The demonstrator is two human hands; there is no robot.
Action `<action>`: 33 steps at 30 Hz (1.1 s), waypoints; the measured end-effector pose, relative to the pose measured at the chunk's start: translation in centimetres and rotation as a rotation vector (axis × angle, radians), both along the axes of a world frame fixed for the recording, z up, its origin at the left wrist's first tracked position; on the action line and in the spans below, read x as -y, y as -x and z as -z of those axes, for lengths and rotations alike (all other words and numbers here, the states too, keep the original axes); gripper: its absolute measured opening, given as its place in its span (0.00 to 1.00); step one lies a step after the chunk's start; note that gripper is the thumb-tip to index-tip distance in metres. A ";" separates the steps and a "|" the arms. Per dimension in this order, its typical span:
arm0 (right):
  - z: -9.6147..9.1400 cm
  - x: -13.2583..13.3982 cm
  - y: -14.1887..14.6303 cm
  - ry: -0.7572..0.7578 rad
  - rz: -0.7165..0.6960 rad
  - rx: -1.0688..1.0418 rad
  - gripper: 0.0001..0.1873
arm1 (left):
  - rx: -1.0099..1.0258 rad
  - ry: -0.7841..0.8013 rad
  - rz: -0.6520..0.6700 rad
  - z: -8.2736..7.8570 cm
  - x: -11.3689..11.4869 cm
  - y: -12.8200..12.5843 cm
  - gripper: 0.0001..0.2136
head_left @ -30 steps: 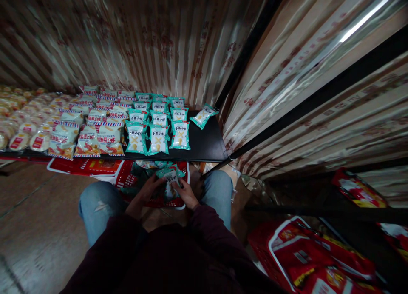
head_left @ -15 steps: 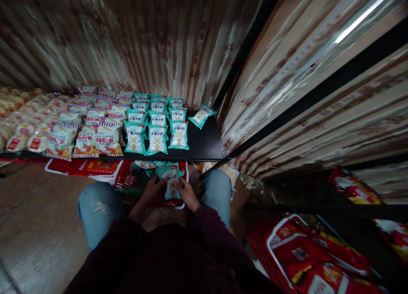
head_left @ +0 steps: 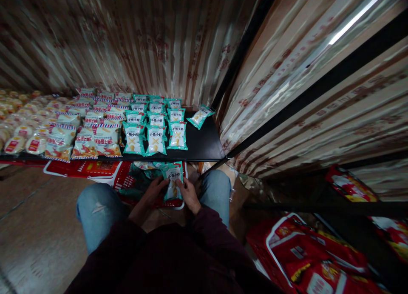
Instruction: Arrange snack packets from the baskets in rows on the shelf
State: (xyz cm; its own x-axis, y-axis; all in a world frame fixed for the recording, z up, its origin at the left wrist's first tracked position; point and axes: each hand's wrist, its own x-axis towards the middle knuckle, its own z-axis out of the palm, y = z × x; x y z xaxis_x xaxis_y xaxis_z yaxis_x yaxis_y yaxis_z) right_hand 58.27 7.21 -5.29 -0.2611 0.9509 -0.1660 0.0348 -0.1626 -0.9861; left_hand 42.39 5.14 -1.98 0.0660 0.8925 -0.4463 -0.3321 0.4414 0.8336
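Between my knees, a teal and white snack bag point(head_left: 174, 181) is held upright in both hands. My left hand point(head_left: 155, 191) grips its left edge, and my right hand point(head_left: 190, 195) grips the right edge. Beneath it a red basket point(head_left: 126, 182) contains more teal packaging, partly hidden by my hands and the shelf. On the black shelf point(head_left: 204, 143) in front, matching teal snack bags point(head_left: 156, 140) stand in three columns. One more teal bag point(head_left: 200, 116) leans at an angle near the shelf's right end.
White and orange snack bags point(head_left: 84, 141) and round wrapped pastries point(head_left: 35, 141) fill the shelf's left. A black metal bar point(head_left: 255, 136) slants up at the right. At lower right, a red basket point(head_left: 264, 251) holds large red packages point(head_left: 318, 255). Printed plastic sheeting point(head_left: 127, 43) hangs behind.
The teal bag in my hands has come more upright and shifted slightly right, its front now facing me fully. The bags on the shelf stay in the same arrangement.
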 end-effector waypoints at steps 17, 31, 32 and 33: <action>-0.6 0.1 0.4 -0.272 0.286 0.300 0.18 | -0.149 -0.051 -0.063 0.5 0.7 -0.3 0.26; -2.2 0.2 0.3 -0.414 0.293 0.390 0.09 | -0.160 -0.056 -0.097 0.1 0.9 -0.4 0.27; -2.3 0.2 0.3 -0.389 0.286 0.372 0.10 | -0.150 -0.044 -0.104 0.2 0.9 -0.4 0.28; -2.3 0.2 0.2 -0.361 0.272 0.347 0.11 | -0.141 -0.036 -0.110 0.3 1.0 -0.4 0.29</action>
State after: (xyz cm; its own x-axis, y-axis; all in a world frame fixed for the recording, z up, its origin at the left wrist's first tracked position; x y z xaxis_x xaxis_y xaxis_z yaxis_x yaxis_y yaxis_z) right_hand 58.03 6.99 -2.97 0.0129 0.9887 0.1496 0.3706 0.1342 -0.9191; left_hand 42.78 4.14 -2.31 -0.0935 0.9064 -0.4119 -0.2551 0.3781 0.8899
